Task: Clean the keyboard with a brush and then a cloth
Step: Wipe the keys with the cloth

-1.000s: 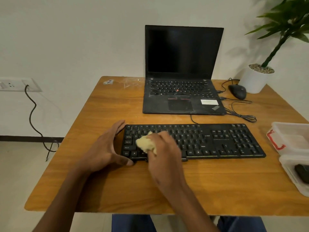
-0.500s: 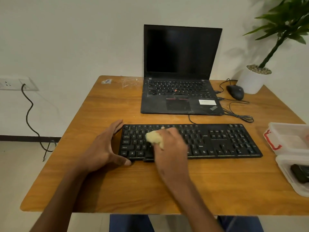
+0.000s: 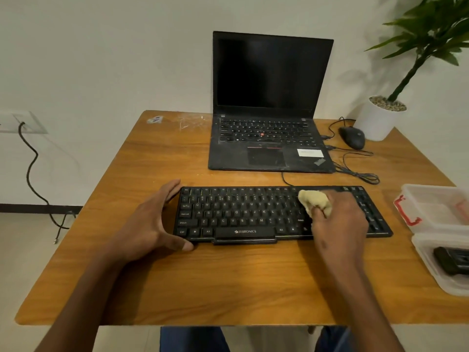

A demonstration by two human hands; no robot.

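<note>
A black keyboard [image 3: 241,214] lies across the middle of the wooden table [image 3: 228,280]. My right hand [image 3: 340,224] grips a bunched yellowish cloth [image 3: 313,200] and presses it on the keys right of the letter block. My left hand [image 3: 149,222] braces the keyboard's left end, fingers straight along the far corner and thumb against the near corner. A dark object, perhaps the brush [image 3: 451,260], lies in a clear tray at the right edge; I cannot tell for sure.
An open black laptop [image 3: 269,138] stands behind the keyboard. A mouse [image 3: 352,137] with looped cables and a white plant pot [image 3: 380,118] sit at the back right. Two clear plastic containers [image 3: 436,207] occupy the right edge. A cable hangs from a wall socket [image 3: 22,121].
My right hand has slid the cloth from the left part of the keyboard to its right part. My left hand has stayed at the left end.
</note>
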